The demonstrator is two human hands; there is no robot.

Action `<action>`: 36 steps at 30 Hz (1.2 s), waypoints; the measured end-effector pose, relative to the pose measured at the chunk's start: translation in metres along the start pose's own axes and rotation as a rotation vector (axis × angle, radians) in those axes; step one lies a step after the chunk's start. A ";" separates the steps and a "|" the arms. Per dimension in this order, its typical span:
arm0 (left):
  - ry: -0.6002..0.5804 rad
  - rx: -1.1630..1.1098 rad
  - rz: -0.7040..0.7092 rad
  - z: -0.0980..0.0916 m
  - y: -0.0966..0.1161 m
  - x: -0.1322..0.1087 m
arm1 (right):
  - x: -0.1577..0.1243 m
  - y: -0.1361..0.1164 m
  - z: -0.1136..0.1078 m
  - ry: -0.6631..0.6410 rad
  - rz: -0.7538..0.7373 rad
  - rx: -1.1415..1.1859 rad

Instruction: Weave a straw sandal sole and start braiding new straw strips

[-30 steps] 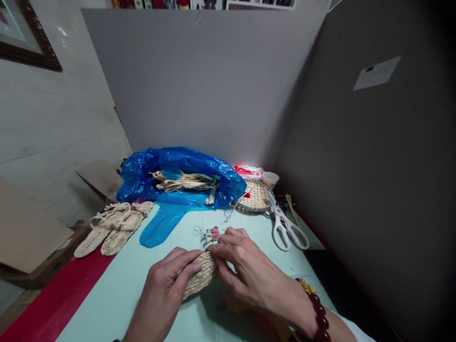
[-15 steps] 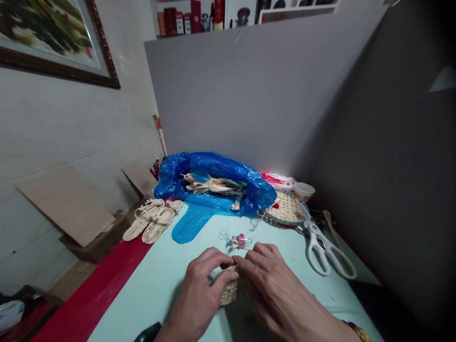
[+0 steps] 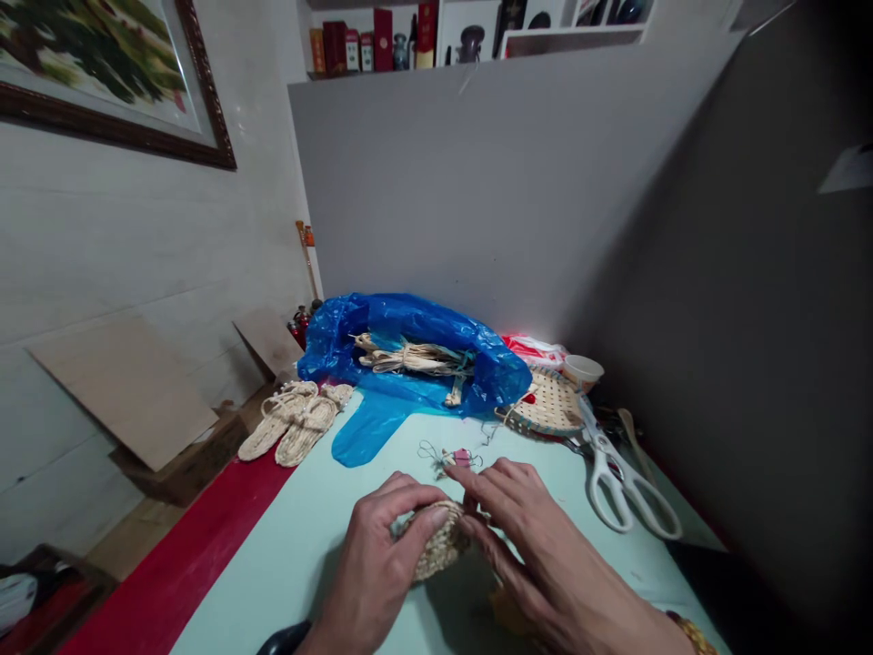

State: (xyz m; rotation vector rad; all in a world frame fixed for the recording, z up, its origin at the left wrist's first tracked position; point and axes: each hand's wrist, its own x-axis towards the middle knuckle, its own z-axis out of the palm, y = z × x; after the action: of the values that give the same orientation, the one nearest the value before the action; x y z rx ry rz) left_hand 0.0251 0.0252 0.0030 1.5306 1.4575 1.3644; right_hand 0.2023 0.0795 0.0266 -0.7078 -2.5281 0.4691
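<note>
A small woven straw piece point(image 3: 440, 544) lies on the pale green mat point(image 3: 300, 546) near the front edge. My left hand point(image 3: 382, 564) curls over its left side, thumb and fingers wrapped round it. From the right, my right hand point(image 3: 538, 555) pinches its upper right edge with the fingertips. Just beyond the hands lies a pink binder clip point(image 3: 456, 458) with bits of straw and wire attached.
A blue plastic bag point(image 3: 409, 350) holding straw bundles point(image 3: 409, 357) sits at the back. A pair of straw sandals point(image 3: 296, 420) lies left on the red table edge. White scissors point(image 3: 617, 473), a woven tray point(image 3: 546, 402) and a paper cup point(image 3: 582, 368) stand right. Grey partitions close off the back and right.
The view swung up and left over the second. My hands stayed on the woven piece, working along its upper edge, and the piece turned slightly between them.
</note>
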 end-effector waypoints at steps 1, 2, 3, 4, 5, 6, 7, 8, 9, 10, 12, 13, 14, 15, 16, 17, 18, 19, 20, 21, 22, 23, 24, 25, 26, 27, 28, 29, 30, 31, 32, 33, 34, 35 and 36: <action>0.014 -0.019 -0.013 -0.001 0.001 0.000 | 0.000 0.000 -0.004 0.002 0.025 0.043; 0.027 -0.040 -0.025 -0.002 0.001 0.001 | 0.000 0.001 -0.008 -0.006 0.063 0.093; 0.040 -0.060 -0.037 -0.003 0.001 0.001 | 0.001 0.002 -0.012 -0.019 0.109 0.149; 0.052 -0.080 -0.050 -0.004 0.001 0.001 | 0.001 0.003 -0.016 -0.031 0.153 0.210; 0.058 -0.098 -0.062 -0.005 0.001 0.002 | 0.001 0.004 -0.019 -0.031 0.190 0.271; 0.059 -0.115 -0.074 -0.006 0.001 0.001 | 0.002 0.006 -0.022 -0.021 0.214 0.329; 0.057 -0.129 -0.085 -0.006 0.001 0.001 | 0.003 0.007 -0.024 0.002 0.223 0.380; 0.057 -0.140 -0.093 -0.007 0.001 0.001 | 0.004 0.008 -0.026 0.033 0.220 0.425; 0.063 -0.148 -0.098 -0.008 0.001 0.000 | 0.005 0.009 -0.027 0.070 0.213 0.465; 0.075 -0.152 -0.097 -0.009 0.001 -0.001 | 0.006 0.010 -0.028 0.114 0.208 0.494; 0.103 -0.144 -0.085 -0.011 0.000 -0.003 | 0.007 0.012 -0.029 0.207 0.217 0.530; 0.115 -0.136 -0.073 -0.011 0.000 -0.004 | 0.007 0.012 -0.029 0.244 0.221 0.539; 0.124 -0.126 -0.062 -0.012 -0.001 -0.005 | 0.007 0.013 -0.029 0.268 0.223 0.540; 0.131 -0.116 -0.049 -0.012 0.000 -0.005 | 0.007 0.013 -0.029 0.281 0.223 0.530; 0.135 -0.105 -0.036 -0.012 0.000 -0.006 | 0.007 0.014 -0.028 0.281 0.223 0.515; 0.137 -0.097 -0.023 -0.011 0.001 -0.006 | 0.007 0.014 -0.028 0.272 0.223 0.498; 0.139 -0.091 -0.010 -0.011 0.002 -0.007 | 0.007 0.014 -0.027 0.260 0.229 0.480; 0.141 -0.086 -0.002 -0.010 0.003 -0.007 | 0.007 0.015 -0.026 0.248 0.239 0.465; 0.146 -0.079 0.001 -0.010 0.004 -0.007 | 0.008 0.016 -0.024 0.236 0.243 0.456; 0.157 -0.072 0.004 -0.010 0.004 -0.008 | 0.008 0.016 -0.024 0.216 0.237 0.452; 0.162 -0.059 0.007 -0.010 0.004 -0.007 | 0.008 0.017 -0.023 0.191 0.216 0.453; 0.162 -0.042 0.016 -0.010 0.004 -0.007 | 0.009 0.018 -0.023 0.165 0.184 0.455; 0.156 -0.018 0.025 -0.011 0.004 -0.007 | 0.009 0.019 -0.023 0.135 0.141 0.462; 0.145 0.012 0.036 -0.012 0.004 -0.006 | 0.009 0.019 -0.024 0.103 0.096 0.472; 0.134 0.040 0.045 -0.012 0.003 -0.006 | 0.009 0.019 -0.026 0.076 0.059 0.487; 0.121 0.065 0.050 -0.013 0.003 -0.005 | 0.008 0.019 -0.028 0.054 0.036 0.506; 0.121 0.082 0.050 -0.013 0.003 -0.005 | 0.008 0.019 -0.031 0.032 0.025 0.531; 0.133 0.089 0.049 -0.013 0.003 -0.005 | 0.008 0.018 -0.033 0.001 0.025 0.562; 0.134 0.089 0.047 -0.013 0.003 -0.005 | 0.008 0.017 -0.036 -0.035 0.026 0.590; 0.141 0.082 0.045 -0.012 0.003 -0.006 | 0.007 0.016 -0.037 -0.071 0.028 0.600; 0.159 0.070 0.035 -0.011 0.003 -0.007 | 0.007 0.016 -0.039 -0.098 0.023 0.587; 0.181 0.056 0.018 -0.010 0.003 -0.008 | 0.006 0.015 -0.039 -0.108 0.016 0.557; 0.201 0.041 -0.003 -0.009 0.003 -0.009 | 0.005 0.014 -0.040 -0.098 0.008 0.512; 0.214 0.028 -0.023 -0.007 0.003 -0.010 | 0.005 0.012 -0.039 -0.072 -0.001 0.459; 0.231 0.014 -0.044 -0.006 0.003 -0.011 | 0.005 0.011 -0.039 -0.039 -0.012 0.407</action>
State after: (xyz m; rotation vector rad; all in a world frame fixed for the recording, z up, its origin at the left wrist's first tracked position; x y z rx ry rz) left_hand 0.0218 0.0127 0.0049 1.3767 1.6323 1.5481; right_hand 0.2234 0.0985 0.0557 -0.5298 -2.3602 0.9652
